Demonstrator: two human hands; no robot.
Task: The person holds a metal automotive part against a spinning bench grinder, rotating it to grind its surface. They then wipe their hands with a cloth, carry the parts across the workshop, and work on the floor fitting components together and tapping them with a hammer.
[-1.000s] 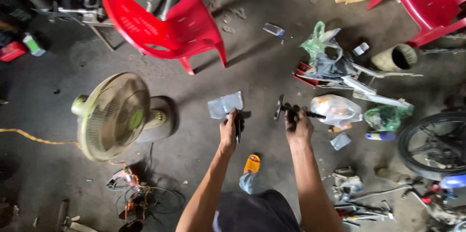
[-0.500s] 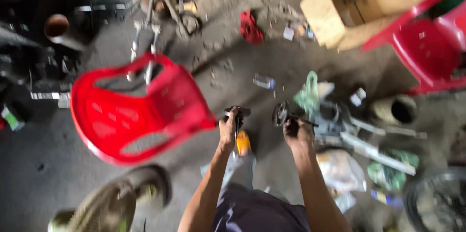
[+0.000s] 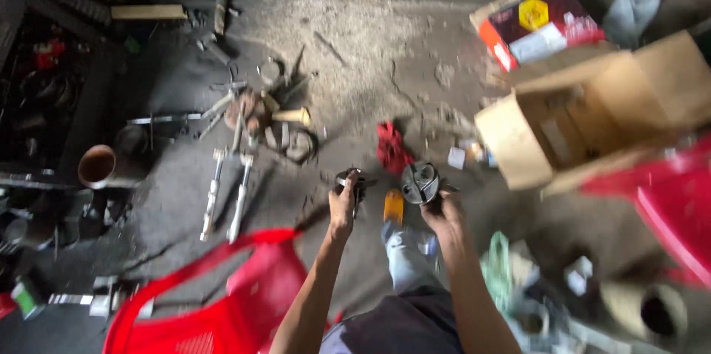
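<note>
A small dark metal part (image 3: 351, 179) is gripped by the fingers of the left hand (image 3: 341, 209), its long axis upright and its top above the fingertips. Just to its right, apart from it, a round dark metal disc (image 3: 420, 182) is clasped by the right hand (image 3: 442, 213), face up above the fingers. A red rag (image 3: 390, 148) lies on the floor (image 3: 355, 50) beyond the fingers.

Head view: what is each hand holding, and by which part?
Left hand holds a small dark metal part by its lower end; right hand holds a round metal disc-shaped part by its lower rim.
</note>
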